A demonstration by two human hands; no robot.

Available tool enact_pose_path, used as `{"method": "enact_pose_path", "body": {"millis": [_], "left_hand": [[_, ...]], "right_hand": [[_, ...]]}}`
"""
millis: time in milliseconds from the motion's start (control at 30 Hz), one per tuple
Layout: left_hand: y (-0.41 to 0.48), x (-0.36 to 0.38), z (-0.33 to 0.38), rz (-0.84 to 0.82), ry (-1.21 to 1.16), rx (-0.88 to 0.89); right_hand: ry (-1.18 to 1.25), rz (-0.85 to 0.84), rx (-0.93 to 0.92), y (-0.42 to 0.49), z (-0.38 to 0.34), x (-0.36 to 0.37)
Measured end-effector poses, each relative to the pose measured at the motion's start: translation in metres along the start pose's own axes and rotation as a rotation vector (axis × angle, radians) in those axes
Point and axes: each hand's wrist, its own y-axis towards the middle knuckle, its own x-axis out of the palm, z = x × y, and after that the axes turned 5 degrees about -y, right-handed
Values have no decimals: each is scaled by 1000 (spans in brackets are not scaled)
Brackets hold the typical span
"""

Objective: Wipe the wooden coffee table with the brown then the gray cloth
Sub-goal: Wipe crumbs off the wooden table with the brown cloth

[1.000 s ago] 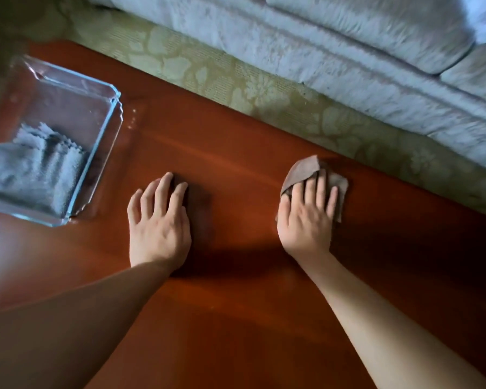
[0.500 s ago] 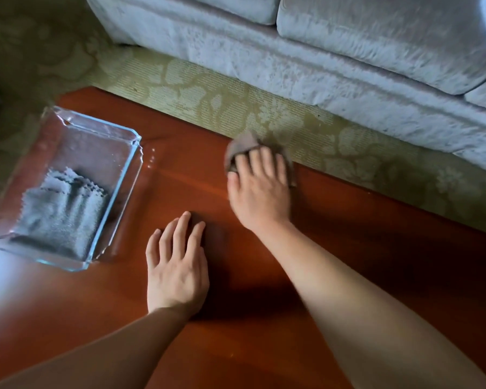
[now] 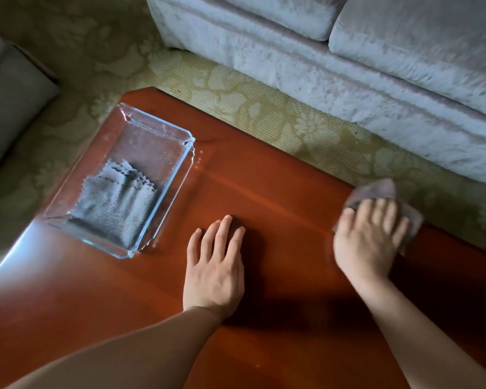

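Note:
The reddish wooden coffee table (image 3: 264, 175) fills the lower frame. My right hand (image 3: 365, 237) presses flat on the brown cloth (image 3: 376, 190) at the table's far edge, on the right; the cloth sticks out beyond my fingertips and the hand is blurred. My left hand (image 3: 215, 265) rests flat on the bare wood near the middle, fingers straight, holding nothing. The gray cloth (image 3: 115, 209) lies folded inside a clear glass dish (image 3: 155, 127) at the table's left end.
A pale sofa (image 3: 348, 66) runs along the far side, with a strip of patterned green carpet (image 3: 264, 108) between it and the table. A gray cushion or seat (image 3: 6, 102) sits at the far left. Bright glare marks the table's left edge.
My right hand slid the brown cloth left along the far edge, then back to the right. My left hand stayed flat in place. The view shifted rightward and back.

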Motion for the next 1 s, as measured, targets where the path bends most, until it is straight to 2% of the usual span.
{"method": "enact_pose_path", "body": {"millis": [200,300,400,467,600,733,833,933,1000], "left_hand": [[0,0,-1,-10,-13,6],[0,0,-2,-7,-21,7],[-1,-1,-1,-7,-40,5],[-2,-3,-1,-17,-58,11],[-3,-10,-5,-29,-137,-6],[-12,-16,-17,23,-432,13],[-50,-20,-51,27,-572,55],[-106,-35,-101,-29,-560,148],[-139,-50,-147,-34,-528,143]], "right_hand": [[23,10,-426,12,-134,-3],[-1,-30,-548,20,-150,-2],[-25,17,-655,14,-131,2],[-52,41,-660,1,-109,2],[-115,8,-510,-41,-71,0],[-139,-30,-481,-98,-55,0],[-150,-41,-503,-159,-67,2],[-139,-39,-543,-226,-96,3],[-128,-53,-562,-264,-124,3]]}}
